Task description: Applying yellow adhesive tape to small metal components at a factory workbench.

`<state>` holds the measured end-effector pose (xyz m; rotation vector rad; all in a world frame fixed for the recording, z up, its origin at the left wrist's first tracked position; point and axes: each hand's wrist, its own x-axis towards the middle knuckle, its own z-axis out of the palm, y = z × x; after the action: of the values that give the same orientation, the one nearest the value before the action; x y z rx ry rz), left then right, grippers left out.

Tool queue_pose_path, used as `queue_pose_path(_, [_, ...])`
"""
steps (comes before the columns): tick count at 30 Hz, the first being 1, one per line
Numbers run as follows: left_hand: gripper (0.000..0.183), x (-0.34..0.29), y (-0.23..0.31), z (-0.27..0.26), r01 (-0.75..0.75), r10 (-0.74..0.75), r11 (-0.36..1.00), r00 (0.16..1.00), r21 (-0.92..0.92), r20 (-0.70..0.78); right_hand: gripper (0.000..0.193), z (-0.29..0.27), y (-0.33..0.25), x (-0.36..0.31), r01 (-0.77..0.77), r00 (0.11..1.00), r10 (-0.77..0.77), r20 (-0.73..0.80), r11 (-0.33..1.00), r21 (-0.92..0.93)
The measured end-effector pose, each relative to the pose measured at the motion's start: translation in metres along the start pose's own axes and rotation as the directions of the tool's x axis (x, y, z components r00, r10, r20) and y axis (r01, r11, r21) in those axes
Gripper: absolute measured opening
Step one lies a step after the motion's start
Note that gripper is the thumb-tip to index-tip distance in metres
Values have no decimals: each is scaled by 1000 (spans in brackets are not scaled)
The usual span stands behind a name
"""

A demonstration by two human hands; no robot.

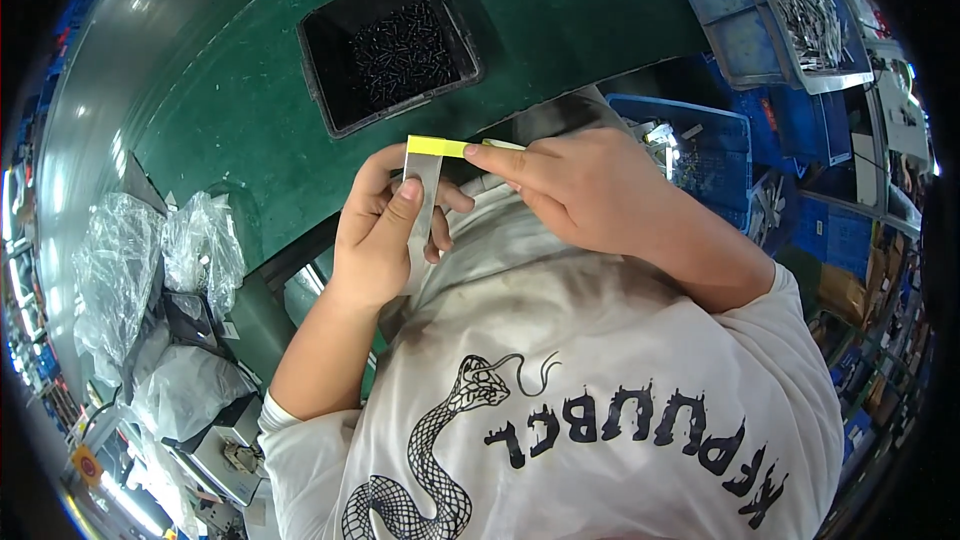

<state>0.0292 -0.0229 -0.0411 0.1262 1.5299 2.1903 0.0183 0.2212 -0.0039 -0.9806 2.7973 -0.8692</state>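
Observation:
My left hand (380,230) grips a flat grey-white strip (424,172) upright, its thumb pressed on the face; the palm hides part of the strip's lower length. Across the strip's top end lies a piece of yellow tape (435,146), which sticks out to the right. My right hand (590,185) is closed, its fingertips at the tape's free end. A small pale yellow bit shows beside those fingers, partly hidden. Both hands are in front of my shirt, near the green table's (250,100) edge.
On the table stands a black bin (325,90) of small black cylindrical parts (405,50). Clear plastic bags (120,270) are heaped at left. A blue crate (740,155) with mixed parts is at right, below a blue bin (740,30) of thin metal pieces (800,10).

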Motion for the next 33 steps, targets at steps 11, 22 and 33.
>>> queue_pose_path(11, [29,2,5,-4,69,-69,995,998,-69,-9,47,5,6,-1,78,997,-73,31,980,-185])
queue_pose_path(22, [3,17,45,37,36,18,951,985,308,-171,46,-32,18,10,276,952,-303,-44,913,-301])
queue_pose_path(33, [19,91,89,42,100,162,806,911,583,-379,42,-77,36,74,143,990,-129,62,878,-457])
